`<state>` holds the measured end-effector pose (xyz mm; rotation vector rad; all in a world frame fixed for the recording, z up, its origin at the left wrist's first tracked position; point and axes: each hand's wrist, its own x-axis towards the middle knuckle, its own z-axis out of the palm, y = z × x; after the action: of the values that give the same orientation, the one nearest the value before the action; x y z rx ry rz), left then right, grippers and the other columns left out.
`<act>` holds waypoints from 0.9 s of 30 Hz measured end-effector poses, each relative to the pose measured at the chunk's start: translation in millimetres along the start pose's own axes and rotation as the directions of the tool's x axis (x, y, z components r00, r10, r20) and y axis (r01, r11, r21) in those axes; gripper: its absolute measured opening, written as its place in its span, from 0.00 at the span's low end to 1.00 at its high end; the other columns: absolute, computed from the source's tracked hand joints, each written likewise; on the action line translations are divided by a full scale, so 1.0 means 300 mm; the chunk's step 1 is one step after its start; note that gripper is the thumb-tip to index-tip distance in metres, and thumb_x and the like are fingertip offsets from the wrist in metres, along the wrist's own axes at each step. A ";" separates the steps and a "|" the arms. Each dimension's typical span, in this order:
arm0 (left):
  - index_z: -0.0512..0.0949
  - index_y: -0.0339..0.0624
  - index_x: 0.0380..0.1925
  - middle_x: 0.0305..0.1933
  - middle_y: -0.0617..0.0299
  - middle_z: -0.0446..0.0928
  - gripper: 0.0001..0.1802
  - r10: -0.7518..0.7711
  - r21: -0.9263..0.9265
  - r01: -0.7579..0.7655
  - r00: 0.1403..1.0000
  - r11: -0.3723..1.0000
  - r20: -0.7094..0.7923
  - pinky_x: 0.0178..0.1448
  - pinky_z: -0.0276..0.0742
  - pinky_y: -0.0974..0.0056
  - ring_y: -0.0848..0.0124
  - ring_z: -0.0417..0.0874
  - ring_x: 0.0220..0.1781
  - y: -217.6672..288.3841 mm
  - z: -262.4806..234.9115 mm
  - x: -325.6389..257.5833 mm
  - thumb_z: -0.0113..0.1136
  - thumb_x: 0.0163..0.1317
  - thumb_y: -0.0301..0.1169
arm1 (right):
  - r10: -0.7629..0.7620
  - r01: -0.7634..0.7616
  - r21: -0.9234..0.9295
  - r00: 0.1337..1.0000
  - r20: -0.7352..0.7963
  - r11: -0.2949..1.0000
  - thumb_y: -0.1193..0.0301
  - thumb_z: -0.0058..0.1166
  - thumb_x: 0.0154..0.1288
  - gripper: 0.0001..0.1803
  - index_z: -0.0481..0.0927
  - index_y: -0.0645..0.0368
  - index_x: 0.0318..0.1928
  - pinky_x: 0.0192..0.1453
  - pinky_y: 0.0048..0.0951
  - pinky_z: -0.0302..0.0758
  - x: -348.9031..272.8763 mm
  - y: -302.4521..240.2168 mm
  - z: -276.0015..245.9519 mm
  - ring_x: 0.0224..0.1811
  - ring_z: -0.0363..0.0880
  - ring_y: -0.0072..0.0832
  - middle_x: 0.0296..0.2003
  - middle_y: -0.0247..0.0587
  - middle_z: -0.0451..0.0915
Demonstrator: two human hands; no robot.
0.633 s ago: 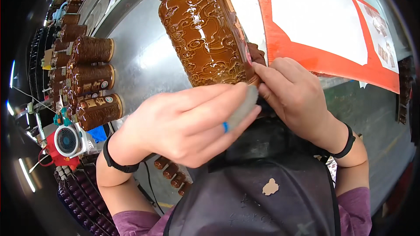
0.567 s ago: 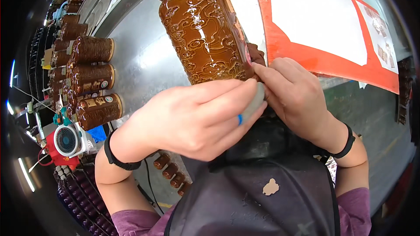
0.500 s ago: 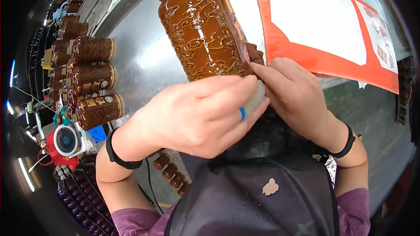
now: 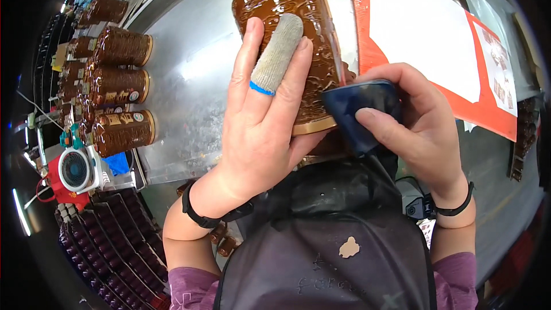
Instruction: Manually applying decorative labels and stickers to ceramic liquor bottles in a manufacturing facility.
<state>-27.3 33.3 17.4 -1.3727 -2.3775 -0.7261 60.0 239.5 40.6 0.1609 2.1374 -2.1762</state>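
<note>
A large brown glossy jar [image 4: 318, 34] with raised scrollwork lies on its side, its gold-rimmed base toward me. My left hand [image 4: 261, 103] is laid over it, with long fingers spread along the side and the thumb reaching past the base rim. A grey knitted finger cot [image 4: 278, 51] with a blue edge covers one of its fingers. My right hand [image 4: 422, 120] grips a dark blue pad [image 4: 361, 106], thumb on top, at the jar's right side near the base. The pad's edge meets the jar there; what lies beneath it is hidden.
Several similar brown jars [image 4: 123, 87] lie stacked at the left of the metal table [image 4: 189, 103]. A small fan [image 4: 74, 169] sits beyond the table's left corner. On the right lies an orange-red board [image 4: 361, 20] with white sheets. A black apron [image 4: 338, 218] covers my front.
Both hands were pinched together at the jar's base. The left has since spread over the jar's side, and the right has moved slightly lower and now holds the blue pad.
</note>
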 end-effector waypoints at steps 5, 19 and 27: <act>0.67 0.34 0.68 0.71 0.42 0.65 0.47 -0.024 -0.056 0.020 0.997 0.998 -0.067 0.74 0.60 0.46 0.41 0.60 0.76 -0.006 0.003 0.000 0.77 0.47 0.34 | 0.031 -0.085 -0.166 0.952 -0.304 0.982 0.82 0.61 0.58 0.13 0.81 0.64 0.45 0.39 0.19 0.75 -0.015 0.040 -0.060 0.36 0.76 0.15 0.35 0.30 0.80; 0.77 0.39 0.60 0.65 0.48 0.73 0.36 -0.056 -0.073 0.045 0.986 0.996 -0.156 0.71 0.70 0.53 0.50 0.69 0.72 -0.014 0.003 -0.015 0.75 0.47 0.31 | -0.560 0.604 -0.783 0.703 0.437 0.148 0.72 0.60 0.48 0.19 0.87 0.52 0.45 0.44 0.31 0.75 -0.060 -0.040 0.015 0.42 0.72 0.30 0.43 0.30 0.79; 0.77 0.40 0.60 0.65 0.52 0.74 0.35 -0.119 -0.133 0.098 0.980 0.986 -0.161 0.71 0.70 0.54 0.51 0.70 0.71 -0.001 0.011 -0.011 0.73 0.48 0.32 | -0.544 0.619 -0.762 0.713 0.443 0.191 0.74 0.64 0.43 0.21 0.87 0.53 0.43 0.39 0.30 0.74 -0.053 -0.069 0.027 0.38 0.73 0.31 0.39 0.33 0.78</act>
<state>-25.9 32.6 13.1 -1.1825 -2.3216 -0.9941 72.9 231.7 63.3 -0.9692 3.2883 -0.7459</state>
